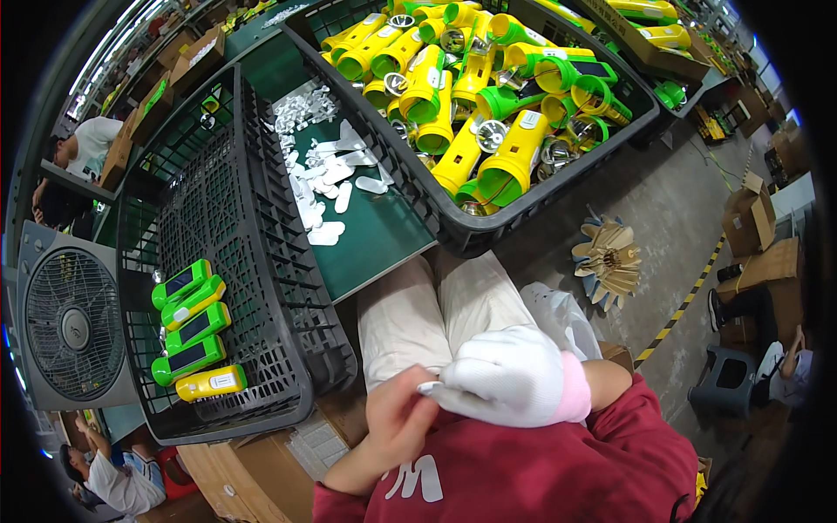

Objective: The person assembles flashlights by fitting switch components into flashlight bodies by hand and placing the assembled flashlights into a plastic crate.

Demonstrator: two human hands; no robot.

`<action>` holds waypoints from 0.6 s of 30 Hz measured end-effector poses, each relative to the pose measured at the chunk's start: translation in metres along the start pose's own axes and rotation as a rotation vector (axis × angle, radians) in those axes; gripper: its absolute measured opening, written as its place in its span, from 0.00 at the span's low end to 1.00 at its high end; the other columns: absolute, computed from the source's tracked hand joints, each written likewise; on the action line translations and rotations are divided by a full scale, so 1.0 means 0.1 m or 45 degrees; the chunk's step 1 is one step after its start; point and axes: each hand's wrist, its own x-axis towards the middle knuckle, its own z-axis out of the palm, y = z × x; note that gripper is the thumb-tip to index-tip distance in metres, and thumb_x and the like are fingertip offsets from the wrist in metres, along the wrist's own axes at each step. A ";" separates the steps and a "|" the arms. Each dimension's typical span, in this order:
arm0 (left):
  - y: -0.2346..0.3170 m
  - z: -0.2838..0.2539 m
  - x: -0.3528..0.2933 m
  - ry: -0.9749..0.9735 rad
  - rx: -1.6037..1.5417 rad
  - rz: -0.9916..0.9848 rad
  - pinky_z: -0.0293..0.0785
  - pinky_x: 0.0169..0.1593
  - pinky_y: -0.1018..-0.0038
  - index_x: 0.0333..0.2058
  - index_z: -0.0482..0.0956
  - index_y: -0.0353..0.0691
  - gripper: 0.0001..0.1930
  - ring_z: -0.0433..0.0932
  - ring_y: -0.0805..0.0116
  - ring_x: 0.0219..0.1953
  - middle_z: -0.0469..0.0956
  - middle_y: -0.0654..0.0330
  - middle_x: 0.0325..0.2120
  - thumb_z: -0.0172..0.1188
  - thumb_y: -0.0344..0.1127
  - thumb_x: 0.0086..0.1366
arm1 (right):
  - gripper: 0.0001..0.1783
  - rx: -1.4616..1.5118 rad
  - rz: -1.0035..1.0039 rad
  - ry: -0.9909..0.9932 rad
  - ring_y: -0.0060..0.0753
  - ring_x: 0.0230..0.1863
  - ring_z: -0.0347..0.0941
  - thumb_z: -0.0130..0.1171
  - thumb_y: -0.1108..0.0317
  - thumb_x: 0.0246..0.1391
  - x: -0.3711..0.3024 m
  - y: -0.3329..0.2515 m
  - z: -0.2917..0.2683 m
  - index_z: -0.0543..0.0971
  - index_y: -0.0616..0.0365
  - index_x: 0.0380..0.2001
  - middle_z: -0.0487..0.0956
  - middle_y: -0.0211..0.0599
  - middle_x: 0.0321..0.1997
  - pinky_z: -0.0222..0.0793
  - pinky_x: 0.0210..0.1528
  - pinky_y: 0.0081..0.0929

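My bare left hand is closed in a pinch above my lap. It meets the fingertips of my right hand, which wears a white knit glove with a pink cuff. Between the two hands shows a small white tip; I cannot tell whether it is a glove finger or a separate piece. The gloved fingers are curled in, and what they hold, if anything, is hidden. Beyond my knees, loose white plastic pieces lie on the green tabletop.
A black crate of yellow-green flashlight bodies stands ahead. At the left, another black crate holds several flashlights, beside a box fan. Cardboard pieces and a grey stool are on the floor at right. Other people work at left.
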 end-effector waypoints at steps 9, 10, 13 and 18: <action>-0.36 0.20 0.06 -0.015 -0.786 -0.614 0.59 0.21 0.82 0.24 0.65 0.34 0.11 0.63 0.75 0.15 0.68 0.59 0.17 0.43 0.33 0.64 | 0.11 -0.818 -0.003 0.157 0.46 0.36 0.69 0.53 0.75 0.34 0.52 0.58 -1.12 0.74 0.58 0.29 0.73 0.39 0.30 0.66 0.39 0.35; -0.41 0.19 0.05 -0.030 -0.808 -0.618 0.62 0.24 0.82 0.27 0.66 0.34 0.09 0.66 0.74 0.18 0.68 0.58 0.19 0.44 0.32 0.63 | 0.16 -0.960 -0.034 -0.002 0.46 0.38 0.68 0.51 0.80 0.33 0.69 0.80 -1.25 0.74 0.56 0.32 0.73 0.40 0.32 0.65 0.41 0.35; -0.46 0.21 0.05 -0.046 -0.820 -0.423 0.65 0.31 0.80 0.28 0.68 0.34 0.08 0.69 0.71 0.26 0.69 0.55 0.25 0.47 0.32 0.62 | 0.24 -0.773 0.268 -0.783 0.43 0.44 0.66 0.60 0.72 0.29 0.91 1.30 -1.38 0.73 0.53 0.39 0.73 0.38 0.39 0.62 0.47 0.32; -0.50 0.08 0.04 -0.153 -0.847 -0.190 0.66 0.43 0.74 0.30 0.73 0.33 0.05 0.70 0.70 0.38 0.68 0.52 0.39 0.49 0.28 0.60 | 0.29 -0.809 0.151 -0.794 0.46 0.39 0.68 0.64 0.67 0.26 1.00 1.37 -1.34 0.72 0.55 0.40 0.74 0.42 0.36 0.65 0.44 0.34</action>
